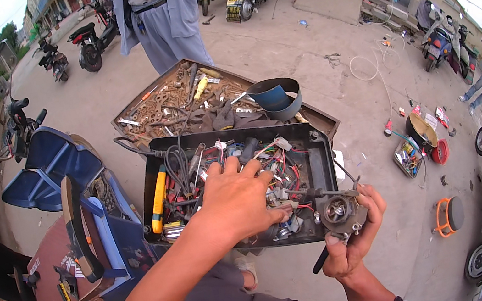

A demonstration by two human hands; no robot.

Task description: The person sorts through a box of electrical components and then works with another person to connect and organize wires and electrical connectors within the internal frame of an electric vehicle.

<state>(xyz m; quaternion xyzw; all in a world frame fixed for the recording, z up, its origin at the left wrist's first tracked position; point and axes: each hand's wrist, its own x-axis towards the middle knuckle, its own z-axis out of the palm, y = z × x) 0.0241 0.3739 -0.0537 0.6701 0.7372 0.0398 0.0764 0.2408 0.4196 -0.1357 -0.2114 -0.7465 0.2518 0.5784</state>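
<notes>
My left hand (235, 197) lies with its fingers spread over a black plastic tray (327, 164), its fingertips among the loose parts inside. Under and around it are wires, connectors and small metal pieces. A yellow-handled cutter knife (159, 200) lies along the tray's left side. My right hand (360, 235) grips a grey round metal part (340, 210) with a bright centre, a thin rod and small bolts, at the tray's right front corner. I cannot make out its exact kind. Something dark and stick-like shows below that hand.
Behind the tray is a rusty metal tray (147, 105) of tools, with a blue-black curved band (277, 101) on it. A person in grey-blue clothes (168, 28) stands beyond. A blue vehicle (114, 248) is on the left, an orange-legged stool (448, 216) on the right.
</notes>
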